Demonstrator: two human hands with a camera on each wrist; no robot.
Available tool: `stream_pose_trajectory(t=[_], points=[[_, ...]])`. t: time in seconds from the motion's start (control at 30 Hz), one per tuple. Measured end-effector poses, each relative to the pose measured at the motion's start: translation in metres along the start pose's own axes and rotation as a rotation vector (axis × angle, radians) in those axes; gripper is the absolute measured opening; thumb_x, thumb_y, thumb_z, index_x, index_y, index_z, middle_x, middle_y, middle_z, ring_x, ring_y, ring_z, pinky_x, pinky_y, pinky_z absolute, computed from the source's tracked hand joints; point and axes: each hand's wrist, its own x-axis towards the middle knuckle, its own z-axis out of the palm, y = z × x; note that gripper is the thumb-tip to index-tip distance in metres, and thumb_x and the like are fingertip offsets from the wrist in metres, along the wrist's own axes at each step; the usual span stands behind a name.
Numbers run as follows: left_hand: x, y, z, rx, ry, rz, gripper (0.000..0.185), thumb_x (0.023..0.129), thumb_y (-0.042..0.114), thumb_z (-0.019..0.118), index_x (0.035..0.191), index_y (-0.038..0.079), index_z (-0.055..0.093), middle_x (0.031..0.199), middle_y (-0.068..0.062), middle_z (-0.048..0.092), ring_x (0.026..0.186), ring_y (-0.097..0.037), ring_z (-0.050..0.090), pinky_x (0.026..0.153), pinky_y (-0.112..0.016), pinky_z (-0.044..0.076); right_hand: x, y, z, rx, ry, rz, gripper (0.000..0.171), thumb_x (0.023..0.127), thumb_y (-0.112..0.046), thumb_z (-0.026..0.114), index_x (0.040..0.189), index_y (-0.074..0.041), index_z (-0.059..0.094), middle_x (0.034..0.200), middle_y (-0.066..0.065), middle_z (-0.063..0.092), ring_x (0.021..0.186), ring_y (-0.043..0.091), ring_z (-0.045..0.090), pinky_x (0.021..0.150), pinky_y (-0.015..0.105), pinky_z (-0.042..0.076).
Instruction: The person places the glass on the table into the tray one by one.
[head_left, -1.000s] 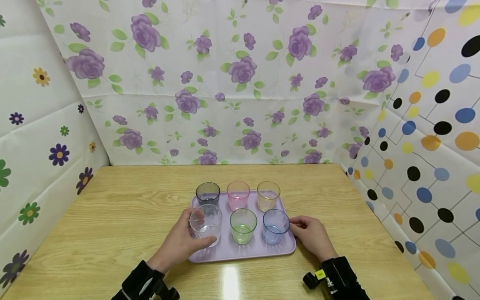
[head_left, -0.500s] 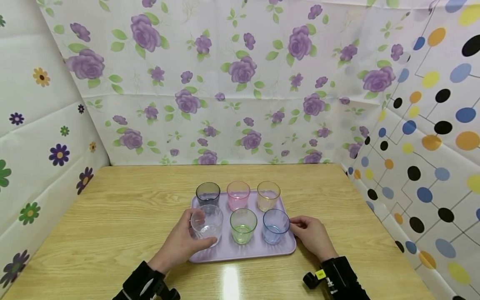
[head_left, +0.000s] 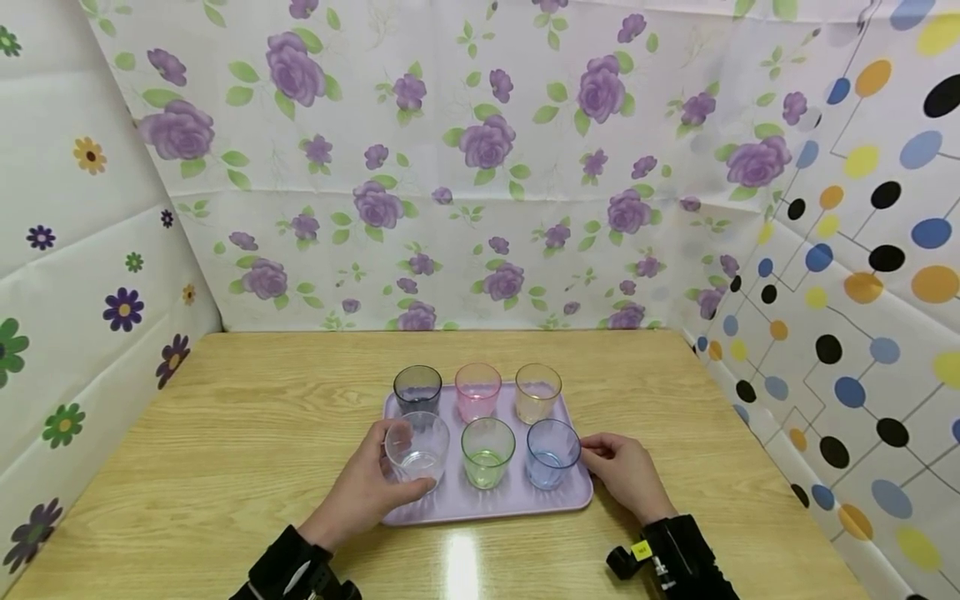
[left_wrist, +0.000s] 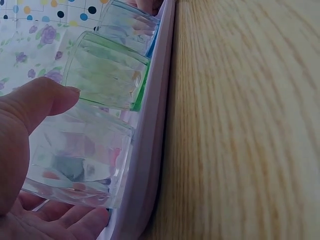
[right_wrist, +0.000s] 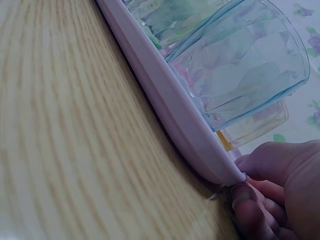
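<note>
My left hand (head_left: pixel 371 475) curls around a clear glass (head_left: pixel 417 450) at the front left of a lilac tray (head_left: pixel 510 502). In the left wrist view the thumb lies along one side of that clear glass (left_wrist: pixel 82 155), the other fingers along its opposite side. At the tray's right end, my right hand (head_left: pixel 628 473) pinches the rim; the right wrist view has thumb above and fingers below the tray edge (right_wrist: pixel 192 135). A green glass (head_left: pixel 487 454) stands mid-front, with a blue glass (head_left: pixel 552 457) right of it, close to the right fingertips.
Along the tray's back row stand a dark grey glass (head_left: pixel 417 390), a pink glass (head_left: pixel 477 393) and a yellowish glass (head_left: pixel 537 395). The tray lies on a wood-grain table (head_left: pixel 262 425). Patterned sheets (head_left: pixel 480 167) hang behind and at both sides.
The left hand and the clear glass have shifted slightly right, closer to the green glass. My right hand keeps its pinch on the tray rim.
</note>
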Motion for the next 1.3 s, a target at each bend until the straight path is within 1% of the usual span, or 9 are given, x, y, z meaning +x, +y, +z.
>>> stream_pose_trajectory(t=[0.27, 0.6, 0.7, 0.8, 0.97, 1.1, 1.17, 1.23, 1.3], points=[[0.003, -0.002, 0.002, -0.004, 0.01, 0.003, 0.087, 0.083, 0.026, 0.098, 0.151, 0.006, 0.047, 0.16, -0.019, 0.051, 0.154, -0.039, 0.048, 0.13, -0.063, 0.039, 0.002, 0.001, 0.0, -0.001, 0.0, -0.005, 0.018, 0.1, -0.019, 0.079, 0.114, -0.008, 0.084, 0.093, 0.0, 0.079, 0.085, 0.01, 0.069, 0.072, 0.019, 0.057], [0.001, -0.001, 0.0, 0.013, 0.013, 0.006, 0.1, 0.081, 0.027, 0.1, 0.16, 0.005, 0.042, 0.161, -0.021, 0.052, 0.151, -0.041, 0.052, 0.127, -0.062, 0.044, 0.006, 0.004, 0.002, 0.035, -0.006, 0.012, 0.019, 0.1, -0.019, 0.079, 0.114, -0.007, 0.084, 0.091, 0.001, 0.079, 0.081, 0.011, 0.071, 0.068, 0.021, 0.06], [0.0, 0.0, -0.004, 0.007, 0.007, 0.012, 0.107, 0.081, 0.03, 0.1, 0.165, 0.006, 0.037, 0.166, -0.021, 0.047, 0.153, -0.043, 0.049, 0.128, -0.062, 0.043, 0.007, 0.005, 0.002, 0.047, -0.007, 0.013, 0.021, 0.101, -0.022, 0.079, 0.114, -0.007, 0.084, 0.092, 0.001, 0.08, 0.079, 0.01, 0.071, 0.067, 0.022, 0.06], [-0.001, 0.0, -0.01, -0.023, 0.002, 0.024, 0.113, 0.082, 0.032, 0.099, 0.168, 0.007, 0.032, 0.171, -0.02, 0.041, 0.158, -0.043, 0.043, 0.131, -0.061, 0.038, 0.01, 0.004, 0.0, 0.09, -0.008, 0.019, 0.023, 0.102, -0.025, 0.079, 0.114, -0.007, 0.084, 0.091, 0.002, 0.08, 0.077, 0.011, 0.072, 0.066, 0.023, 0.062], [0.001, 0.004, -0.021, -0.044, 0.006, 0.059, 0.111, 0.086, 0.033, 0.096, 0.17, 0.007, 0.028, 0.173, -0.019, 0.038, 0.161, -0.041, 0.038, 0.136, -0.056, 0.032, 0.01, 0.002, -0.005, 0.175, -0.011, 0.032, 0.027, 0.103, -0.027, 0.079, 0.116, -0.003, 0.083, 0.09, 0.006, 0.08, 0.076, 0.014, 0.073, 0.065, 0.026, 0.064], [0.003, 0.011, -0.03, 0.019, 0.024, 0.104, 0.109, 0.089, 0.037, 0.094, 0.17, 0.005, 0.027, 0.172, -0.022, 0.038, 0.161, -0.043, 0.037, 0.135, -0.059, 0.032, 0.008, -0.002, -0.011, 0.179, 0.008, 0.056, 0.033, 0.105, -0.031, 0.077, 0.12, -0.003, 0.081, 0.09, 0.007, 0.079, 0.075, 0.015, 0.073, 0.064, 0.026, 0.063], [0.004, 0.016, -0.034, 0.093, 0.045, 0.132, 0.11, 0.09, 0.042, 0.091, 0.171, 0.004, 0.027, 0.173, -0.023, 0.037, 0.162, -0.045, 0.036, 0.134, -0.063, 0.032, 0.006, -0.005, -0.016, 0.162, 0.025, 0.058, 0.037, 0.106, -0.036, 0.075, 0.125, -0.005, 0.08, 0.093, 0.008, 0.078, 0.077, 0.015, 0.072, 0.064, 0.025, 0.062], [0.004, 0.022, -0.037, 0.181, 0.067, 0.156, 0.11, 0.093, 0.049, 0.088, 0.172, 0.005, 0.026, 0.174, -0.023, 0.034, 0.162, -0.047, 0.035, 0.132, -0.068, 0.033, 0.005, -0.009, -0.021, 0.123, 0.042, 0.042, 0.044, 0.107, -0.044, 0.071, 0.13, -0.008, 0.078, 0.101, 0.009, 0.077, 0.083, 0.017, 0.072, 0.068, 0.024, 0.061], [0.004, 0.028, -0.039, 0.264, 0.079, 0.18, 0.108, 0.095, 0.054, 0.083, 0.173, 0.007, 0.025, 0.176, -0.022, 0.031, 0.162, -0.048, 0.034, 0.129, -0.072, 0.034, 0.003, -0.014, -0.027, 0.06, 0.06, -0.007, 0.051, 0.109, -0.052, 0.066, 0.138, -0.01, 0.074, 0.114, 0.01, 0.077, 0.096, 0.019, 0.071, 0.077, 0.026, 0.06]])
